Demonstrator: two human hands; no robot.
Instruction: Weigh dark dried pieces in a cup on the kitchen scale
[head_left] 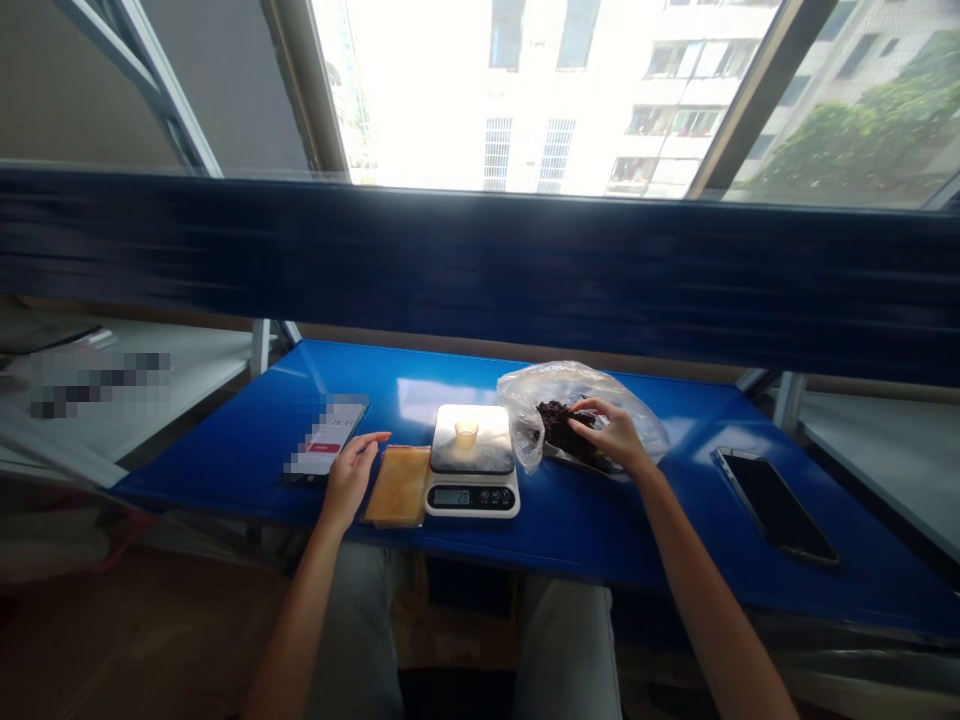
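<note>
My right hand [613,437] reaches into an unfolded clear plastic bag [577,378]. Its thumb and fingers close around some dark, crumbly dried pieces [555,425] at the bag's mouth. Left of the bag stands a white digital kitchen scale [472,502] with a lit display. On its metal plate sits a small, translucent yellowish cup [466,433]; its contents are too small to make out. My left hand [351,478] hovers with fingers loosely stretched, holding nothing visible. Beside it lies a stack of flat, yellow-brown small bags [400,487].
A phone with a lit screen [330,440] lies left of my left hand. Another phone, dark-screened [776,505], rests at the right on the blue table [360,372]. A dark blue horizontal panel [450,260] runs behind the table, below a window. White shelves [202,355] flank it.
</note>
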